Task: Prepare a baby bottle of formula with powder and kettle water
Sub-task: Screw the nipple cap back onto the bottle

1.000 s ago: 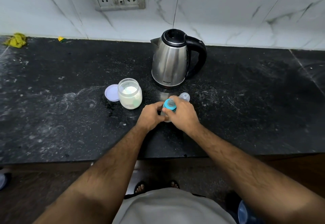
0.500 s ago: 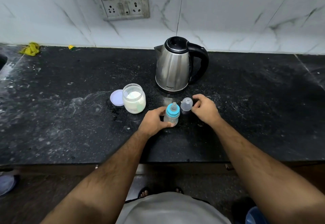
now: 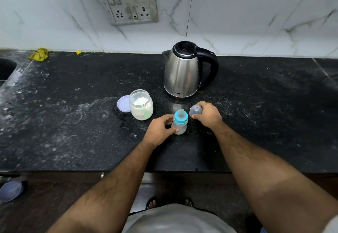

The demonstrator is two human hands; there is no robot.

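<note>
The baby bottle stands upright on the black bench, teat and blue ring fitted. The left hand is clamped on the bottle body. The right hand is closed on the clear cap, just right of the bottle. The open powder jar stands to the left, touching its lid, which lies flat. The steel kettle stands behind the bottle, handle to the right.
</note>
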